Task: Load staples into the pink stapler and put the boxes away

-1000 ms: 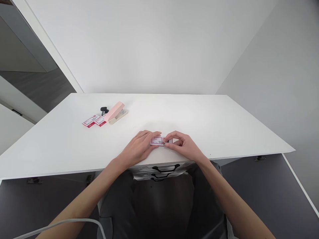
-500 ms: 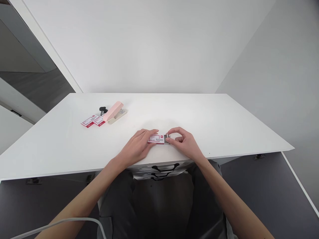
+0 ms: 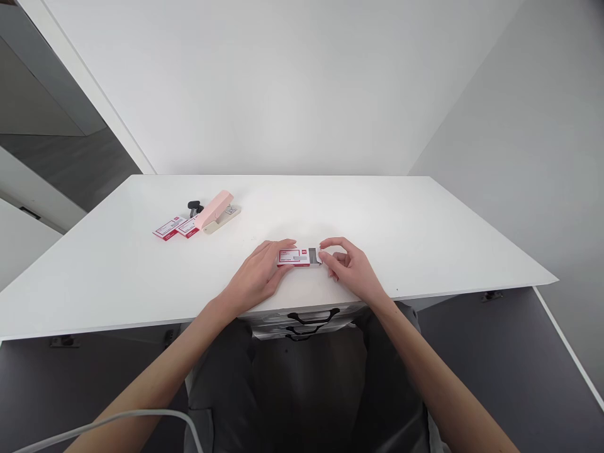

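Note:
A small white-and-red staple box (image 3: 293, 257) lies near the front edge of the white table, its right end pulled out to show grey staples (image 3: 312, 256) inside. My left hand (image 3: 264, 270) is closed on the box's left part, fingertips along the far side and thumb along the near side. At the opened end, my right hand (image 3: 346, 264) has thumb and forefinger curled around the white end flap; its other fingers are bent under. Farther left stands a pink-and-cream stapler (image 3: 216, 212) with its top raised.
Two more red-and-white boxes (image 3: 167, 228) lie by the stapler, with a small black object (image 3: 194, 206) behind them. The white table (image 3: 377, 220) ends at a wall. Black drawer handles (image 3: 314, 318) stick out below its front edge; a white cable (image 3: 117, 415) crosses at lower left.
The box has shifted slightly left and away from me. My right fingertips have moved from over the staples to the end flap, so more of the opened end shows.

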`<state>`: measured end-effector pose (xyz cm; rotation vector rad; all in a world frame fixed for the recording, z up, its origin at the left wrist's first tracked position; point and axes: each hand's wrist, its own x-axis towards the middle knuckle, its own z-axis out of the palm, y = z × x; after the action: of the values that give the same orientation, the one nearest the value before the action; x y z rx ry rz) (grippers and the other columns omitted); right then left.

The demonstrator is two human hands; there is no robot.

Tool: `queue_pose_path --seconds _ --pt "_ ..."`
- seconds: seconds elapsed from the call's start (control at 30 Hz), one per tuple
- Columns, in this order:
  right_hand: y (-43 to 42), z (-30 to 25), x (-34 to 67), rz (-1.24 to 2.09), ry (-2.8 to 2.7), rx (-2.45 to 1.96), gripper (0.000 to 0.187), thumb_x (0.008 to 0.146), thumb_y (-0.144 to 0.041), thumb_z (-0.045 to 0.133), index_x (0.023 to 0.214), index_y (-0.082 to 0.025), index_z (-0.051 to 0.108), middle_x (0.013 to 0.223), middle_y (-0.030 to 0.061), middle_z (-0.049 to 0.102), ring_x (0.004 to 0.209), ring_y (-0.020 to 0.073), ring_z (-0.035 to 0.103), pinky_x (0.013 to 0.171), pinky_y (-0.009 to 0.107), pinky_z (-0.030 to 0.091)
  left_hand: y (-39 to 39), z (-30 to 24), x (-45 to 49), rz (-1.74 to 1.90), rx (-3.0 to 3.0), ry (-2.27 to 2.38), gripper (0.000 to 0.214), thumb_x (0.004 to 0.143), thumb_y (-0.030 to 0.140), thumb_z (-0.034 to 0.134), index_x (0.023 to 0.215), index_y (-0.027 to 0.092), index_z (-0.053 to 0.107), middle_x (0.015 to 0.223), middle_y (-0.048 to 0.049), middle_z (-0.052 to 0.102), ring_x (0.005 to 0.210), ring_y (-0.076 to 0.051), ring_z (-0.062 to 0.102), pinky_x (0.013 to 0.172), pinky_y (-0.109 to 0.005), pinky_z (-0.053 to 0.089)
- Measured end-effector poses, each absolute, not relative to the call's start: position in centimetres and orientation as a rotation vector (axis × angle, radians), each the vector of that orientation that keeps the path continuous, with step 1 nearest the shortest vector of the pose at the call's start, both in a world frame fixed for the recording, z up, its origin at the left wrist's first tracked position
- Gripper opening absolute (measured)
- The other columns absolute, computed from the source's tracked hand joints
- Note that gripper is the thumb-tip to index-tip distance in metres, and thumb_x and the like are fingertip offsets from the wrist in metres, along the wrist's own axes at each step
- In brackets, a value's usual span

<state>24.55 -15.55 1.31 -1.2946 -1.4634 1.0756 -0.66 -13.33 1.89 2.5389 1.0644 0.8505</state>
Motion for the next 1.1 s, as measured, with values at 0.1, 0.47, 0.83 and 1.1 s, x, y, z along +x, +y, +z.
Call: queue_pose_path --seconds 0.1,0.47,0.83,1.1 --pt "-15.37 1.07 24.58 1.082 -1.464 -1.250 0.041 0.092 -0.060 0.066 0.114 -0.026 0.065 0.099 0.0021 0.069 0.059 0.0112 0.057 0.061 0.030 0.048 -13.38 1.99 -0.68 0.884 2.539 1.047 0.038 0.106 0.033 0.052 0.143 0.025 0.046 0.137 -0.0092 0.063 0.126 -0.025 0.060 0.104 -0.046 0.054" --pt "-15.49 1.24 24.61 1.109 -1.606 -1.239 0.043 0.095 -0.058 0.063 0.122 -0.026 0.069 0.096 0.0028 0.070 0.064 0.0135 0.056 0.065 0.031 0.048 -13.58 2.22 -0.54 0.890 2.631 0.979 0.038 0.106 0.030 0.049 0.143 0.025 0.050 0.135 -0.0097 0.066 0.129 -0.027 0.058 0.107 -0.050 0.053" --pt "-15.59 1.37 24.77 1.207 -1.661 -1.130 0.040 0.090 -0.053 0.072 0.120 -0.027 0.068 0.092 0.0016 0.070 0.071 0.0157 0.057 0.065 0.030 0.046 -13.77 2.46 -0.64 0.835 2.651 0.910 0.035 0.107 0.035 0.051 0.140 0.026 0.055 0.131 -0.0068 0.070 0.123 -0.023 0.065 0.107 -0.043 0.051" --pt "-15.57 1.52 24.81 1.300 -1.680 -1.063 0.043 0.084 -0.050 0.080 0.118 -0.027 0.067 0.080 -0.0006 0.070 0.070 0.0175 0.059 0.067 0.031 0.046 -13.83 2.40 -0.66 0.837 2.666 0.802 0.037 0.105 0.035 0.056 0.142 0.030 0.055 0.129 -0.0044 0.073 0.120 -0.021 0.067 0.105 -0.041 0.053"
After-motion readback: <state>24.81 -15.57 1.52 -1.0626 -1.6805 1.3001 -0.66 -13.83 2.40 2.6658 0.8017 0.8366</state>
